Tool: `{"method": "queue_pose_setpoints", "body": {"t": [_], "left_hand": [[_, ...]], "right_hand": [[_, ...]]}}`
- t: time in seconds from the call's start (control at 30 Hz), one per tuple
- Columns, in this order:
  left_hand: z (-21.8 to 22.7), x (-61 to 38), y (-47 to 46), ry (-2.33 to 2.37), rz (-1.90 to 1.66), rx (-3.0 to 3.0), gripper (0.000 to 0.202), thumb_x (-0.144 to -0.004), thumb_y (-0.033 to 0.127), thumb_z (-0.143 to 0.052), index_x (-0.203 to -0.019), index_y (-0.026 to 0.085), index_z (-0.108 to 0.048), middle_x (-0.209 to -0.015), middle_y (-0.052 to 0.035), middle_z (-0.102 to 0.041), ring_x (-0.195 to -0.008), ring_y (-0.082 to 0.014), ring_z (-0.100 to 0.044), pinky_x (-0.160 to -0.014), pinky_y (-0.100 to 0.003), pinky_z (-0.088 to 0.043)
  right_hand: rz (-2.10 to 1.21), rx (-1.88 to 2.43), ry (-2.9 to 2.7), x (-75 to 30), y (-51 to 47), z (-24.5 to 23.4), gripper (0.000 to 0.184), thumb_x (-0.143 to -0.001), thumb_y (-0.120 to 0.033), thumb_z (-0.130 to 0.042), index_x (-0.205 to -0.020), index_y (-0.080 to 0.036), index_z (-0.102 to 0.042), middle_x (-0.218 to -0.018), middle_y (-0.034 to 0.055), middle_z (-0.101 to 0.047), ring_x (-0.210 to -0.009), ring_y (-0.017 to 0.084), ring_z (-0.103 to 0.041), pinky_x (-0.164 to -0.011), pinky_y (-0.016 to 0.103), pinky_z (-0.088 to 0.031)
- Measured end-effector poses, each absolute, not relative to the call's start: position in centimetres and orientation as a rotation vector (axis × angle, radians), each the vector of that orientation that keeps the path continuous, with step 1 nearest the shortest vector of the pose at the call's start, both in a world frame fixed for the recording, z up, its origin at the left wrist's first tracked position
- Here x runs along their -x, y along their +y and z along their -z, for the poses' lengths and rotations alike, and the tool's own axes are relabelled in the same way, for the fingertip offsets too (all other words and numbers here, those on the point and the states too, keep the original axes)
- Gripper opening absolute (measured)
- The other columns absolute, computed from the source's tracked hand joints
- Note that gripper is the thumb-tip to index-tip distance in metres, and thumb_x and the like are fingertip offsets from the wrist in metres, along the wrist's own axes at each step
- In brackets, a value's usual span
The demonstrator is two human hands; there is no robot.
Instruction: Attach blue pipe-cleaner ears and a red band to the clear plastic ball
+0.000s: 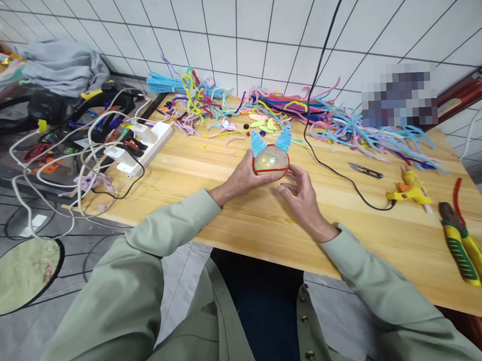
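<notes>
A clear round ball (279,158) with a red band around it and two blue pipe-cleaner ears on top is held above the wooden table (243,228). My left hand (243,175) grips its left side and underside, the thumb lying along the bottom. Close by its lower right edge, my right hand (301,196) has bent fingers; a fingertip is near or touching the red band. Whether that hand pinches anything small is hard to make out. Something yellowish shows through the ball.
Pipe cleaners (301,106) lie heaped along the tiled wall. A white power strip (146,147) with tangled cables stands at left. Thread snips (365,169), a yellow glue gun (409,192) and yellow-green pliers (463,245) lie at right. A black cord (317,156) crosses the table.
</notes>
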State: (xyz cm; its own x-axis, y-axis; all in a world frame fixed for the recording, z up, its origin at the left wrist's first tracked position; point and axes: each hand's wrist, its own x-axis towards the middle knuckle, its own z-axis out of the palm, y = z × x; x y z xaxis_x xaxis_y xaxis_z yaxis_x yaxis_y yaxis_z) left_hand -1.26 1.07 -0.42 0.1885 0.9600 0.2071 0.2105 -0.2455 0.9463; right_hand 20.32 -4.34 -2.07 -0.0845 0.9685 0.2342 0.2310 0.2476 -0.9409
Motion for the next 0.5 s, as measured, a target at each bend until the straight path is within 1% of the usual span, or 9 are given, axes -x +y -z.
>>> {"method": "queue_pose_setpoints", "body": {"t": [0.2,0.37,0.5], "left_hand": [[0.67,1.34,1.16,1.148,-1.115,-1.637,0.092,-0.07,0.078,-0.096,-0.128,0.02,-0.054,-0.137,-0.0176,-0.069,-0.134,-0.0407,-0.068,-0.116,-0.058,-0.056],[0.79,1.3,1.2,1.122,-1.142,-1.625,0.096,-0.069,0.08,-0.096,-0.132,0.022,-0.054,-0.137,-0.016,-0.07,-0.132,-0.0394,-0.068,-0.115,-0.057,-0.056],[0.91,1.31,1.28,1.14,-1.127,-1.622,0.097,-0.068,0.079,-0.096,-0.133,0.021,-0.054,-0.138,-0.0169,-0.069,-0.133,-0.0403,-0.069,-0.115,-0.057,-0.056]], "right_hand": [[-0.926,1.158,-1.561,-20.25,-4.28,2.02,0.072,-0.092,-0.063,-0.083,-0.151,-0.032,-0.056,-0.162,0.0148,-0.063,-0.151,0.036,-0.062,-0.112,0.059,-0.066],[-0.945,1.16,-1.565,-20.4,-4.2,2.08,0.075,-0.092,-0.064,-0.083,-0.153,-0.032,-0.053,-0.163,0.0146,-0.062,-0.152,0.036,-0.062,-0.113,0.059,-0.065],[-0.925,1.17,-1.572,-20.38,-4.23,1.92,0.069,-0.093,-0.059,-0.082,-0.151,-0.032,-0.057,-0.162,0.0134,-0.063,-0.151,0.035,-0.062,-0.113,0.059,-0.065]]}}
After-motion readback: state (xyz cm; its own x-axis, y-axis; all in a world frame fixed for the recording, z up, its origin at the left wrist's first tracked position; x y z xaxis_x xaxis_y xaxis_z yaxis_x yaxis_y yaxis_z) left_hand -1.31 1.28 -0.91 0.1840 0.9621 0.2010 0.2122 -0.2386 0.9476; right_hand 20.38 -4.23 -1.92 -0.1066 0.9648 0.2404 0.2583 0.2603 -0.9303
